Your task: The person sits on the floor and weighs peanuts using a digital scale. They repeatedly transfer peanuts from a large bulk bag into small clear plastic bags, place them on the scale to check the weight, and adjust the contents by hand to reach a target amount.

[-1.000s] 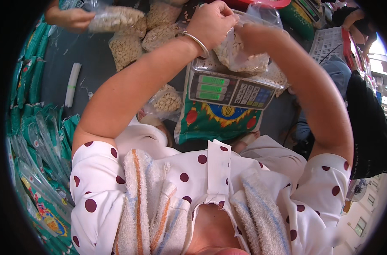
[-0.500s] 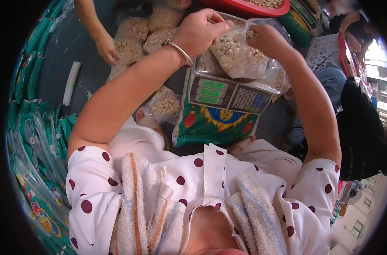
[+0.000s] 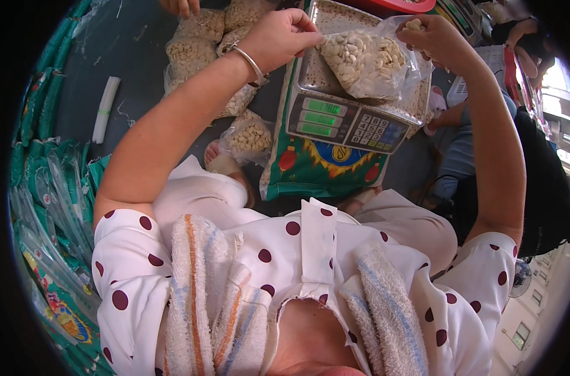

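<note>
A clear plastic bag of pale flat seeds [image 3: 360,62] lies tilted on the metal pan of a digital scale [image 3: 350,122]. My left hand [image 3: 282,39] is closed in a pinch at the left edge of the bag's mouth. Beside the bag's right side, my right hand [image 3: 436,42] is curled around several loose seeds [image 3: 414,25], which show between its fingers. The scale sits on a full green printed sack [image 3: 325,166], its display lit green.
Several filled seed bags [image 3: 191,56] are heaped at the far left, and another filled bag [image 3: 248,139] is by my foot. Another person's hand [image 3: 181,6] is above the heap. A red basin [image 3: 404,5] stands beyond the scale. Stacked green packaging [image 3: 53,207] fills the left side.
My right hand has come out of the bag's mouth and moved right with seeds in it. The other person's hand has drawn away from the heaped bags. The whole view has shifted slightly.
</note>
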{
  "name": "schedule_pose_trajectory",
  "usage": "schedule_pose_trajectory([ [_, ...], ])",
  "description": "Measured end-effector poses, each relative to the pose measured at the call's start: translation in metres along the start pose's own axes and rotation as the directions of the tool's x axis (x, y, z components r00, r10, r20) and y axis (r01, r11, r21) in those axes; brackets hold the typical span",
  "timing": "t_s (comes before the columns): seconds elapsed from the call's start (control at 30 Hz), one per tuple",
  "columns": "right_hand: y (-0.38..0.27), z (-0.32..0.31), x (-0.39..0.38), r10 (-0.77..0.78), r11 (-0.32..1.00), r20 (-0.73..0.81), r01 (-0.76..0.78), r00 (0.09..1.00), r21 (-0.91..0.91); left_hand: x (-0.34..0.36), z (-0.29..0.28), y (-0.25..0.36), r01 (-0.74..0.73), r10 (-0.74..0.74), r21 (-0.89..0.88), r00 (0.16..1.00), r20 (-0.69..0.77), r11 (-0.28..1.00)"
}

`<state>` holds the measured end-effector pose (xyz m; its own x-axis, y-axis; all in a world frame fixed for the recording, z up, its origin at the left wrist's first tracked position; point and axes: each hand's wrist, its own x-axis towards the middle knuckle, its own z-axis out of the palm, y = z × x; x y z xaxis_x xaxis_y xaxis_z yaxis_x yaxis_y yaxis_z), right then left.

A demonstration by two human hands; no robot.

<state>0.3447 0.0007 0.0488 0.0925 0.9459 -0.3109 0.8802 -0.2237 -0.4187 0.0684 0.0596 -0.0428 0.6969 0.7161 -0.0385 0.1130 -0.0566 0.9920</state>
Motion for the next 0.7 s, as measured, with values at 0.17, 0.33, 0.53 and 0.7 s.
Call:
schedule_pose_trajectory([
  [0.17, -0.003, -0.002, -0.002, 0.014, 1.000, 0.010, -0.014, 1.000, -0.003, -0.008, -0.010, -0.019, -0.062, 0.037, 0.222, 0.993, 0.116, 0.973],
  [0.33, -0.005, 0.010, 0.007, -0.105, 0.985, 0.046, 0.111, 0.993, -0.130, -0.011, -0.010, -0.017, -0.055, -0.002, 0.293, 0.982, 0.190, 0.955],
  [0.53, 0.010, 0.016, 0.024, -0.080, 0.963, 0.055, 0.091, 0.995, -0.253, -0.010, -0.009, -0.019, -0.028, -0.031, 0.262, 0.975, 0.221, 0.965],
  [0.7, -0.017, 0.003, -0.004, 0.051, 0.996, 0.066, -0.056, 0.996, 0.067, -0.011, -0.011, -0.021, -0.006, -0.046, 0.231, 0.974, 0.222, 0.973],
])
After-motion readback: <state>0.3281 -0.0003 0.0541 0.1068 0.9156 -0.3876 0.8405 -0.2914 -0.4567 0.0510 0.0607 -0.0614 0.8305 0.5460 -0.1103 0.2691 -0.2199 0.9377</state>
